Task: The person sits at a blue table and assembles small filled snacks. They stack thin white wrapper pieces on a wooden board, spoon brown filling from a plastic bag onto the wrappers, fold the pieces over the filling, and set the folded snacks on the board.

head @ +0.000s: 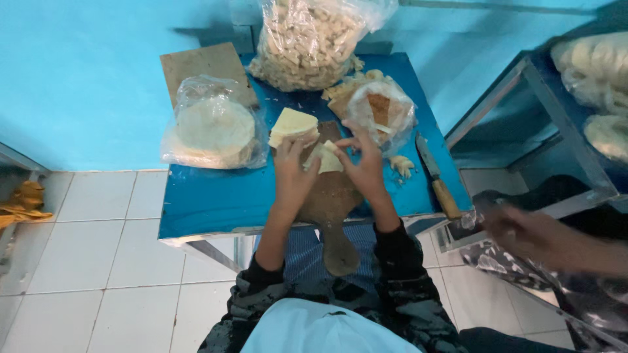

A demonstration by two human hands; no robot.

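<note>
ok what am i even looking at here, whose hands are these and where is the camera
There is no machine here. A person wears a camera on the head, so this single picture looks straight down at that person's own two hands. The left hand and right hand together hold a pale, thin wedge-shaped piece above a wooden cutting board on a small blue table. A stack of similar wedges lies on the board. Around it are plastic bags of round sheets and pale pieces, and a knife. The blurred hand at right belongs to somebody else.
</note>
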